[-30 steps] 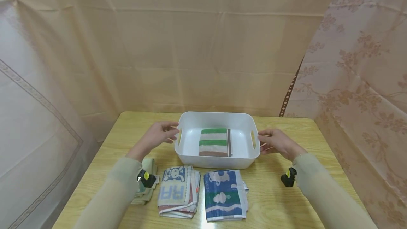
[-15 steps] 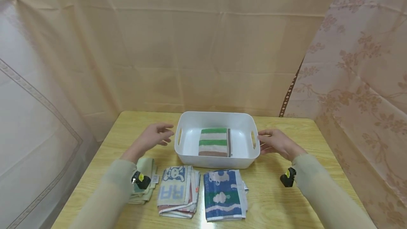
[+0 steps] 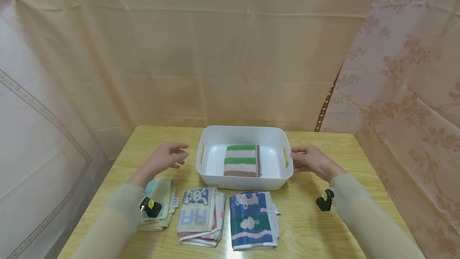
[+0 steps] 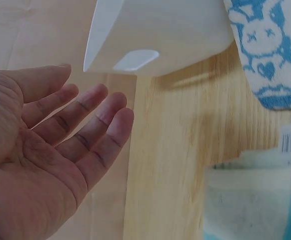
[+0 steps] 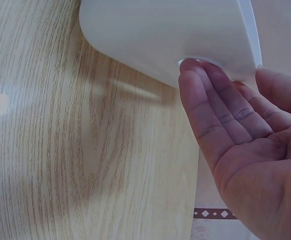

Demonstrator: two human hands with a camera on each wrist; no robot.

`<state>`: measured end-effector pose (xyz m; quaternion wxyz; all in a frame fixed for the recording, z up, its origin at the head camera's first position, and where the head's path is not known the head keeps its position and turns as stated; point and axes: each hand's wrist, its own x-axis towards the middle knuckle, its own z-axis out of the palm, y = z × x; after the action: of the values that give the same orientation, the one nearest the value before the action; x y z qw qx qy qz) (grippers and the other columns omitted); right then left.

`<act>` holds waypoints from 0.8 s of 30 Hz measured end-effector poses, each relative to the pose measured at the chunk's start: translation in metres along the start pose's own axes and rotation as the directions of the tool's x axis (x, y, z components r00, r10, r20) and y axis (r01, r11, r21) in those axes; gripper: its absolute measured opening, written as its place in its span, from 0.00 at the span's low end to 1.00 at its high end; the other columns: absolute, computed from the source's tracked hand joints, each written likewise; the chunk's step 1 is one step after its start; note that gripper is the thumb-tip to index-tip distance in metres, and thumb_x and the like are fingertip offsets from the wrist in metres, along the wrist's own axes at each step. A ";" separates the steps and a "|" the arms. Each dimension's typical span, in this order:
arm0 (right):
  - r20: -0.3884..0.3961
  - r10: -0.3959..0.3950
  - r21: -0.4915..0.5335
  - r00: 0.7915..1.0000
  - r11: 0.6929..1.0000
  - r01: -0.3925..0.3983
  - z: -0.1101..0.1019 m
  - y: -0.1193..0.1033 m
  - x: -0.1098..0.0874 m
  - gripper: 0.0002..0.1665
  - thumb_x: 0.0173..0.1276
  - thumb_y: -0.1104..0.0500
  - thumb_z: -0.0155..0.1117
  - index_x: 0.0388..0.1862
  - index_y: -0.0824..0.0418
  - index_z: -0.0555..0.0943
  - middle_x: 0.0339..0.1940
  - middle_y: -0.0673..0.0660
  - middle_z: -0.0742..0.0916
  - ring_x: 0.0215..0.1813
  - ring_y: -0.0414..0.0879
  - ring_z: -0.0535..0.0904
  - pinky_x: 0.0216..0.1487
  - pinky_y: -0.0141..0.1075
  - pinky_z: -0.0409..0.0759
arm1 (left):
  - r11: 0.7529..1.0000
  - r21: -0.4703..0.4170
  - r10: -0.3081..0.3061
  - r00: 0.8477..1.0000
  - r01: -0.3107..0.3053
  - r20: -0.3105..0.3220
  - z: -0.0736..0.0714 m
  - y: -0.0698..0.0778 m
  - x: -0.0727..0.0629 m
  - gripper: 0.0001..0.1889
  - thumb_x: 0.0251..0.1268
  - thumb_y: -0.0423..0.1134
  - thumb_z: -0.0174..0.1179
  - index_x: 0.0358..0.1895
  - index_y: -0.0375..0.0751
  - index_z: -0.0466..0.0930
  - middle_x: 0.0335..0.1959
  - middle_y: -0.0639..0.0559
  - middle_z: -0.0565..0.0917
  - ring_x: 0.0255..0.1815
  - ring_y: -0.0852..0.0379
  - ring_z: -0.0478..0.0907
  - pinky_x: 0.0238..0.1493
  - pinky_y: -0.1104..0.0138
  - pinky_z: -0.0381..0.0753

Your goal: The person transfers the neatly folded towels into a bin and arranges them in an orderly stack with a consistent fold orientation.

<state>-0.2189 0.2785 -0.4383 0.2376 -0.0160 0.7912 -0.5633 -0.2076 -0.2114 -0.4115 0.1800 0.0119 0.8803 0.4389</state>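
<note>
A white plastic bin (image 3: 238, 183) stands on the table with a folded striped towel (image 3: 240, 161) in green, white and brown lying inside it. To the bin's left, my left hand (image 3: 167, 158) is held apart from it, with loosely bent fingers and nothing in them. My right hand (image 3: 312, 161) is at the bin's right end. In the right wrist view its fairly straight fingers (image 5: 225, 107) reach the handle slot, and the thumb is beside the rim. Whether those fingertips press on the bin is hard to tell.
Before the bin lie a folded pale towel with blue bear print (image 3: 195, 215) and a folded blue and green towel (image 3: 251, 221). A pale green folded towel (image 3: 163, 199) with a tag is partly under my left forearm. Curtains surround the wooden table (image 3: 312, 227).
My left hand has moved away from the bin's left handle, leftward and slightly toward me. The right hand and the bin stay about where they were.
</note>
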 end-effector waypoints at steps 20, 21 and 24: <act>-0.001 0.013 -0.004 1.000 1.000 -0.013 0.002 -0.003 -0.003 0.31 0.83 0.56 0.53 0.74 0.75 0.64 0.62 0.74 0.81 0.52 0.55 0.86 0.55 0.47 0.86 | 0.986 0.166 0.012 1.000 -0.016 0.025 -0.020 -0.043 -0.022 0.29 0.75 0.45 0.60 0.72 0.32 0.69 0.62 0.32 0.80 0.56 0.42 0.82 0.49 0.53 0.87; -0.003 0.015 -0.003 1.000 1.000 -0.015 0.002 -0.003 -0.003 0.31 0.82 0.56 0.53 0.74 0.75 0.64 0.62 0.74 0.81 0.52 0.55 0.86 0.55 0.47 0.86 | 0.985 0.174 0.014 1.000 -0.019 0.025 -0.021 -0.045 -0.023 0.29 0.75 0.45 0.60 0.72 0.32 0.69 0.61 0.32 0.80 0.56 0.41 0.82 0.49 0.52 0.87; -0.001 0.014 -0.002 1.000 1.000 -0.014 0.003 -0.004 -0.003 0.31 0.82 0.57 0.54 0.74 0.76 0.64 0.63 0.75 0.80 0.53 0.56 0.86 0.55 0.47 0.86 | 0.982 0.187 0.022 0.999 -0.028 0.031 -0.026 -0.053 -0.026 0.30 0.75 0.45 0.61 0.71 0.29 0.69 0.60 0.31 0.80 0.58 0.38 0.81 0.48 0.50 0.86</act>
<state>-0.2160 0.2755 -0.4345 0.2413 -0.0105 0.7921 -0.5606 -0.1842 -0.2684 -0.4307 0.1854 0.0463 0.9148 0.3558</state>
